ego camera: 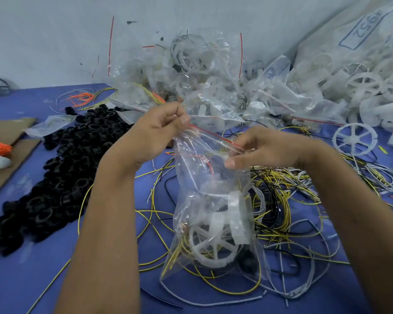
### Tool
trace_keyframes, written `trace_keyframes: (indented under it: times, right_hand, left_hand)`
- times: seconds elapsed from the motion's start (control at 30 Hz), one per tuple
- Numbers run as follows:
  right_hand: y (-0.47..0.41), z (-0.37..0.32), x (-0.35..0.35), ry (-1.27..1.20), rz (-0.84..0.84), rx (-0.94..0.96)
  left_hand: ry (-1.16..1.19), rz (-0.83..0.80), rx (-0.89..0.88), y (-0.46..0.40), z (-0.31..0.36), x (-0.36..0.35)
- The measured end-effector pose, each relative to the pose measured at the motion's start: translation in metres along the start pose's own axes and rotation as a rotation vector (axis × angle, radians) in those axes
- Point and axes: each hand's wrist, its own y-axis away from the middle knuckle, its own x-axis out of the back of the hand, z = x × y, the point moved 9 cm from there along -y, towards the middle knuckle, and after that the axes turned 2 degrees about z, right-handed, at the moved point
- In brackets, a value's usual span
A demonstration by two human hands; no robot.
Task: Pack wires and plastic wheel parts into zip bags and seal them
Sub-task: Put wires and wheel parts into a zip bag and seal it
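A clear zip bag [211, 189] with a red seal strip hangs between my hands above the blue table. Inside it lie a white plastic spoked wheel [210, 245], yellow wires and a black part. My left hand [159, 132] pinches the bag's top left corner at the seal. My right hand [261, 148] pinches the top right end of the seal, thumb under it. The strip runs tilted from upper left down to the right between the two hands.
Loose yellow, black and white wires [304, 200] tangle on the blue table [27, 279] under and right of the bag. A heap of black rings [61, 177] lies left. Filled zip bags [202, 87] pile behind, white wheels [361, 85] at the right, cardboard [11, 141] far left.
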Motion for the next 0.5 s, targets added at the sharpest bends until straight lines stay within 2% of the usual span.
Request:
trace_keyframes:
  times: [0.07, 0.13, 0.2, 0.33, 0.43, 0.5]
  right_hand:
    - [-0.01, -0.006, 0.003, 0.213, -0.115, -0.039]
    - [-0.022, -0.017, 0.013, 0.334, -0.123, -0.022]
    - [-0.028, -0.027, 0.018, 0.329, -0.149, 0.004]
    - [-0.029, -0.016, 0.024, 0.262, -0.18, -0.072]
    - [-0.026, 0.003, 0.021, 0.336, -0.199, -0.136]
    - [-0.023, 0.013, 0.026, 0.382, -0.19, -0.179]
  left_hand:
    - [-0.028, 0.016, -0.028, -0.003, 0.006, -0.003]
    - [-0.066, 0.02, -0.052, -0.006, 0.008, -0.009]
    - [-0.025, 0.002, -0.033, -0.005, 0.001, -0.016]
    - [0.224, -0.115, 0.175, 0.005, -0.033, -0.026]
    - [0.214, -0.25, 0.239, 0.013, -0.051, -0.035]
    - [0.219, -0.274, 0.265, 0.015, -0.06, -0.035]
